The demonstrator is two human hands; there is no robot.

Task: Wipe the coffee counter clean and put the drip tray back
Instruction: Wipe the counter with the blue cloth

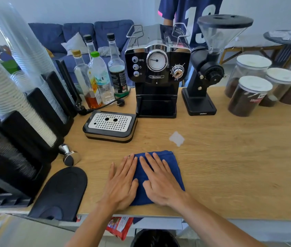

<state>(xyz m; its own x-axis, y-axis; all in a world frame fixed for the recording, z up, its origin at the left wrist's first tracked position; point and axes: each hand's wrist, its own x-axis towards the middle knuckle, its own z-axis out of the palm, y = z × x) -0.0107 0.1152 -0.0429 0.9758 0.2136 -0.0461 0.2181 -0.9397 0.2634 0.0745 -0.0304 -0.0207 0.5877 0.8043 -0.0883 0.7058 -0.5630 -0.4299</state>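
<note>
A folded blue cloth (172, 162) lies on the wooden counter (230, 157) near its front edge. My left hand (121, 182) and my right hand (160, 180) both rest flat on the cloth, fingers spread, gripping nothing. The drip tray (110, 126), black with a perforated metal grate, sits on the counter to the left of the black espresso machine (157, 72), out of its empty slot at the machine's base. A pale smear (176, 139) marks the counter just beyond the cloth.
A black grinder (207, 72) stands right of the machine, with lidded coffee jars (248, 97) further right. Bottles (98, 77) and cup stacks (16, 86) line the left side. A metal tamper (70, 155) and black mat (61, 191) lie at front left. A person stands behind the counter.
</note>
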